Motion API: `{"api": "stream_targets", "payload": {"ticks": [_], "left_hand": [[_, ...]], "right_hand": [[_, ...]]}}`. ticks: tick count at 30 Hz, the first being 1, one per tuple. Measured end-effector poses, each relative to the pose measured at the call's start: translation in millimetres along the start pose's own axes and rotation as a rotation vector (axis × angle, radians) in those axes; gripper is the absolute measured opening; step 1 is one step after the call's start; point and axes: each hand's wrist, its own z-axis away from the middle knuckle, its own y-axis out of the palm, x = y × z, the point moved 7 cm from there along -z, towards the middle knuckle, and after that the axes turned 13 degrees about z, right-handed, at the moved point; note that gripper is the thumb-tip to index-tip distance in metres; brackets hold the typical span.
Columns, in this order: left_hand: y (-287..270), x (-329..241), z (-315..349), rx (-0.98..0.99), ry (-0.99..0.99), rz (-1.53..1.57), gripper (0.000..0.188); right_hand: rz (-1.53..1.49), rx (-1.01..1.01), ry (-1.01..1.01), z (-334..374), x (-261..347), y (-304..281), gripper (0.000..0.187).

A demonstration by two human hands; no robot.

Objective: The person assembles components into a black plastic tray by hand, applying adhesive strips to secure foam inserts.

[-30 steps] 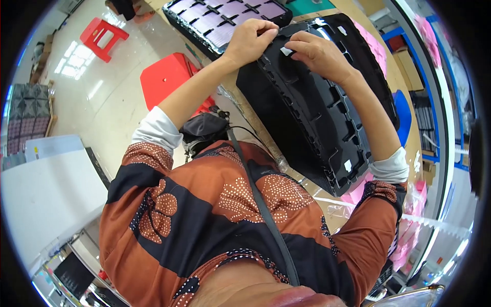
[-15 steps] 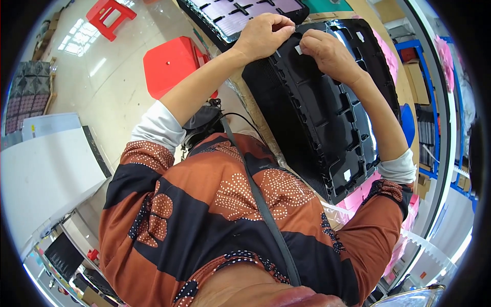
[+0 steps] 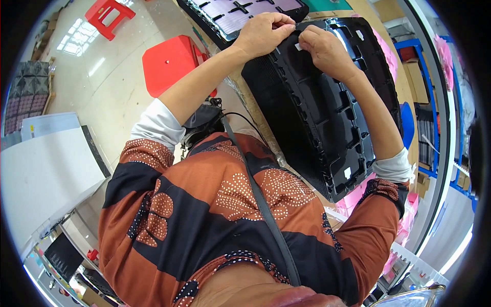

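Observation:
A tall stack of black moulded plastic trays (image 3: 317,107) stands at the right of my body. Over its far left corner, my left hand (image 3: 263,35) has thumb and fingers pinched together. Close beside it, my right hand (image 3: 323,48) is curled in a pinch above the top tray. Whatever either hand grips, if anything, is hidden at the fingertips. Right by the right fingertips shows a small white patch (image 3: 298,47). Another white patch (image 3: 348,173) shows near the stack's near end. Just beyond my left hand lies a black tray with purple-tinted compartments (image 3: 232,20).
The stack stands on a table with a tan edge (image 3: 409,82). Pink sheeting (image 3: 387,64) lies past its right side. Red stools (image 3: 171,66) stand on the floor to the left. A blue-framed shelf (image 3: 428,102) is at the right, a white surface (image 3: 51,179) at the left.
My right hand has shifted very slightly toward the left hand, still pinched. My left hand stays at the corner, and the stack has not visibly moved.

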Motion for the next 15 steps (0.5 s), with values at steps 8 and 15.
{"api": "stream_targets", "payload": {"ticks": [8,15], "left_hand": [[3.0,2.4,-0.2,0.007,-0.040,0.042,0.026],[6.6,3.1,2.1,-0.016,-0.040,0.074,0.025]], "right_hand": [[-0.032,-0.076,-0.055,8.9,-0.2,-5.8,0.005],[-0.027,-0.012,-0.135,20.8,3.5,-13.7,0.006]]}}
